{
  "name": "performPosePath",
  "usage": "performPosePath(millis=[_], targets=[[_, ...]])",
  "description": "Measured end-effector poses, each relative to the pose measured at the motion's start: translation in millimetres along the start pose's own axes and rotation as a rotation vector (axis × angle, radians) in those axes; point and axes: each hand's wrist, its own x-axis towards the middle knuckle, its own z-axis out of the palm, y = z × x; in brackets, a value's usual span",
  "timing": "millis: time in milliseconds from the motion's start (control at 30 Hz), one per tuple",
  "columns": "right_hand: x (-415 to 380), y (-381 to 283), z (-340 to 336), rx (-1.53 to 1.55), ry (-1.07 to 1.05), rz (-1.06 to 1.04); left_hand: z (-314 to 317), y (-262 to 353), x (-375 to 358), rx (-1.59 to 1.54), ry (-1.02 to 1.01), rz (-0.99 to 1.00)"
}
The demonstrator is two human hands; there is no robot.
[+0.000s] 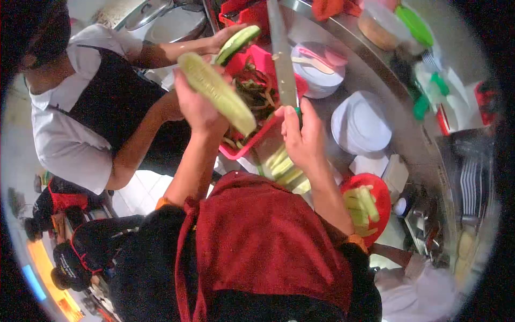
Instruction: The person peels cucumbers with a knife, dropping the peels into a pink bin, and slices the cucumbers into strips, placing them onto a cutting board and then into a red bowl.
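Note:
My left hand (pixel 194 104) is wrapped round a halved cucumber (pixel 217 91), its pale, seeded cut face turned up. In my right hand (pixel 304 135) is a large kitchen knife (pixel 284 64) with a green handle; the blade points away from me, with small bits stuck on it. Between and beyond my hands stands a pink-red tub (pixel 234 154) with dark green peelings (pixel 255 88) inside. Long pale cucumber pieces (pixel 288 169) lie below my right hand, partly hidden by my forearm. To the right, a red plate (pixel 383 206) holds cut cucumber sticks (pixel 362 204).
A co-worker in a white shirt and dark apron (pixel 123 91) stands close on the left, holding a partly green cucumber (pixel 238 44) over the tub. Stacked white plates (pixel 362 123) and another stack with spoons (pixel 319 75) stand right. Another person's white sleeve (pixel 418 290) shows lower right.

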Motion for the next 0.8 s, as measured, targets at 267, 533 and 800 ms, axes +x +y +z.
performPosePath(millis=[267,533,800], targets=[[-40,79,15,-0.446,0.024,0.084,-50,18,-9,-0.257,-0.068,-0.216],[-50,135,31,-0.996,-0.222,-0.04,-51,7,11,-0.309,-0.082,-0.323],[-51,142,21,-0.842,-0.147,-0.124,-47,-9,17,-0.268,-0.077,-0.435]])
